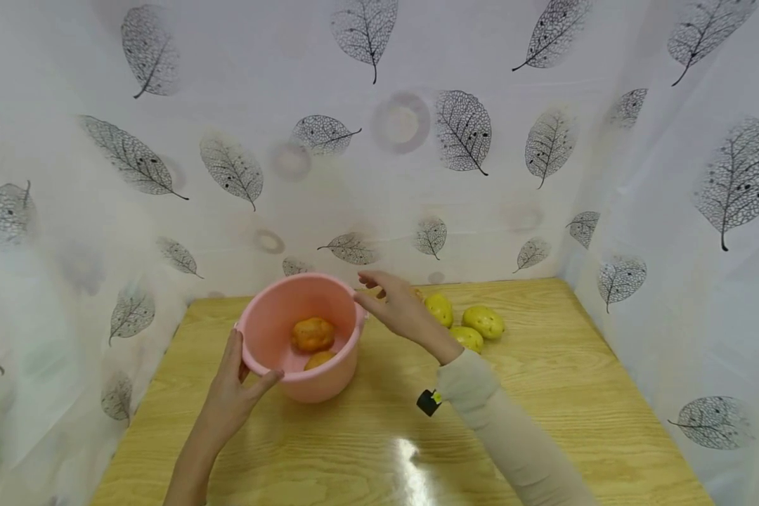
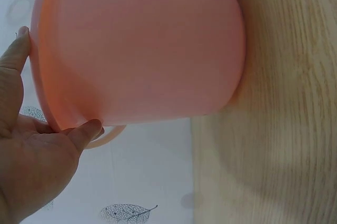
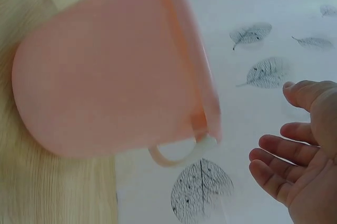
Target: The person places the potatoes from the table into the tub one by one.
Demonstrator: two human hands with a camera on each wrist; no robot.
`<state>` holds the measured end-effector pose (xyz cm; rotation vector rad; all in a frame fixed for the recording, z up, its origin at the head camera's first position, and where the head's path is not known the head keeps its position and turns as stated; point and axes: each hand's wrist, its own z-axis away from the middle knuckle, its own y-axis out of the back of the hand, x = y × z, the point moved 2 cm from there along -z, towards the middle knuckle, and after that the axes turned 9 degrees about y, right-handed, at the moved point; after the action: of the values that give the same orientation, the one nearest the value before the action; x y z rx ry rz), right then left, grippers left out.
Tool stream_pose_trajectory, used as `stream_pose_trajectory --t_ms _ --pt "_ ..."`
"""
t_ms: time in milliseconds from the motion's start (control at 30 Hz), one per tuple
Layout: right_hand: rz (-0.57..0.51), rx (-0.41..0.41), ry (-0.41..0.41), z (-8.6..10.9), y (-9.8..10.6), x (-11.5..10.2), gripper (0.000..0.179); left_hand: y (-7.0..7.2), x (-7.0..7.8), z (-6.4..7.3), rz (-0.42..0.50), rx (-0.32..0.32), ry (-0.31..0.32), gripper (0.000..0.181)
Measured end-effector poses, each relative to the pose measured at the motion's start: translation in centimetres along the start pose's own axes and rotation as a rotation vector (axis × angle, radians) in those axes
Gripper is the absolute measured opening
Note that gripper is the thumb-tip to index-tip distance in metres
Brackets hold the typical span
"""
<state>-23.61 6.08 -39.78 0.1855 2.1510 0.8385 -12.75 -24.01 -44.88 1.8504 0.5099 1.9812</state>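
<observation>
A: What is nearest?

B: The front of a glossy, yellow-brown wood-grain table (image 1: 329, 457), with a bright glare on it. A long cream sleeve (image 1: 519, 436) reaches in over it, with a small black block bearing a yellow patch (image 1: 429, 402) beside the cuff; I can't tell what that is.

A: And the hands?

B: The left hand (image 1: 230, 393) comes first. It grips the rim of a round, pink plastic bucket (image 1: 325, 385), thumb at the near edge and fingers at the left side.

A: Where is the bucket?

B: On the table, left of centre, between the hands. Two lumpy, orange-brown, potato-like pieces (image 1: 313, 334) lie inside; the rim partly hides the nearer one.

A: Is the right hand holding it too?

B: No, that right hand (image 1: 401, 306) is released, fingers loosely bent, just beside the far right rim. The right wrist view shows it apart from the bucket, with a pale loop handle (image 3: 181, 156) at the bucket's side.

A: Further off?

B: Yellow, oval, potato-like pieces (image 1: 483, 322) on the table, three plain to see, partly behind the right hand and wrist. Beyond hangs a white curtain printed with dark skeleton leaves (image 1: 379, 190).
</observation>
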Motion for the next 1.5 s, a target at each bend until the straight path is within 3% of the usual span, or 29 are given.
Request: stream_pose_trajectory --t_ms 233,433,833,1100,1500 --pt "0.010 0.056 -0.052 2.3 2.8 1.9 0.050 -0.1 -0.2 0.1 0.018 0.007 -0.035 0.110" --pt "0.046 0.083 -0.047 3.9 4.8 3.0 0.048 0.0 -0.3 0.1 0.006 0.004 -0.021 0.110" --pt "0.092 0.087 -0.121 7.1 8.2 5.1 0.051 0.0 -0.2 0.1 0.000 0.006 -0.021 0.110" --pt "0.129 0.087 -0.185 9.3 9.7 6.6 0.053 -0.1 -0.1 0.0 0.025 -0.002 -0.012 0.110" --pt "0.185 0.092 -0.203 12.1 10.7 8.8 0.052 -0.1 -0.1 0.0 0.002 -0.002 0.009 0.111"
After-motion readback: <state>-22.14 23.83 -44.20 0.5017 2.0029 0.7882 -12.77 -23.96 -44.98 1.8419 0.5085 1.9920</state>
